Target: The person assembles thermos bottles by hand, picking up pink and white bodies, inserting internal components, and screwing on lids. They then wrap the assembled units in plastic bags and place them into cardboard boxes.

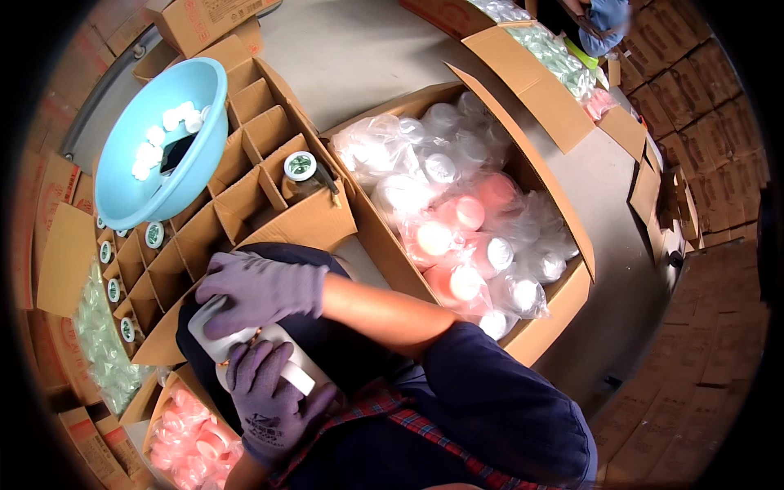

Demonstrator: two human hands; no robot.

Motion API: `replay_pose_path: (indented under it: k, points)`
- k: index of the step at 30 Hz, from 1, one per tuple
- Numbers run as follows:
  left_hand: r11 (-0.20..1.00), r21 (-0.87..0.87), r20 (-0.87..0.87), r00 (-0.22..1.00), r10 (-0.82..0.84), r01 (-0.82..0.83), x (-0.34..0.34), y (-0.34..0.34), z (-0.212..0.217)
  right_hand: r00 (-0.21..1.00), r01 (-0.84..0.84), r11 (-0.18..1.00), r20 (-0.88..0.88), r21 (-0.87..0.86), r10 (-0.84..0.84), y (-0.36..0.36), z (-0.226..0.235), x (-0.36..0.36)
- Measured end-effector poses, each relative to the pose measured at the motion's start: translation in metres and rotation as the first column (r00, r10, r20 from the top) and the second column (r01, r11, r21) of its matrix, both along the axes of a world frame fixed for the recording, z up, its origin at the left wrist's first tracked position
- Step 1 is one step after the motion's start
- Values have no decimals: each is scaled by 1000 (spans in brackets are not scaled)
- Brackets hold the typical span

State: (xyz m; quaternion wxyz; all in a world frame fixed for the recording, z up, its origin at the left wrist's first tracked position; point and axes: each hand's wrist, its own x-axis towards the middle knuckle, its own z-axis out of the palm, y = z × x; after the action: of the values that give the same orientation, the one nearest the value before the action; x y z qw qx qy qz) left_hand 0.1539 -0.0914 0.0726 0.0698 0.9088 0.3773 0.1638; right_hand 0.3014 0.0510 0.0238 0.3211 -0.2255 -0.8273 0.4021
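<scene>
Across my lap lies a white, rounded plastic piece (204,328) that looks like a container; its exact kind is hidden by my fingers. My right hand (261,292), in a purple-grey knit glove, curls over its upper end. Gloved the same way, my left hand (269,404) grips its lower part, beside a small white rectangular flap (297,378). Small brownish bits show between the two hands. Just beyond them stands a divided cardboard box (237,155) with white-and-green-capped bottles (154,235) in some cells. One capped bottle (300,167) sits in its right corner cell.
A light-blue basin (110,163) with white caps and a dark flat object rests on the divided box. To the right, an open carton (563,327) holds bagged clear and pink bottles. Pink bagged pieces (192,437) fill a box at lower left. Another person (604,28) is at the far right.
</scene>
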Motion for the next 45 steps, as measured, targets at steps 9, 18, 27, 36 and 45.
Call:
replay_pose_path:
  k: [9,18,27,36,45]
  points:
    - [988,-63,171,973,151,-142,-11,-1,-19,986,168,984,-14,-59,-169,-22,0,-34]
    - [991,3,563,819,110,-135,-23,0,-51,946,250,887,-95,-389,-309,-24,-48,-35]
    - [802,-189,675,518,525,-566,-138,-49,-91,-326,532,213,431,819,-842,38,-264,311]
    - [719,-149,705,437,558,-678,-164,-32,-77,251,752,353,253,556,-934,25,-60,177]
    - [772,-635,662,538,522,33,-85,100,32,895,81,884,-357,-460,-268,108,120,-63]
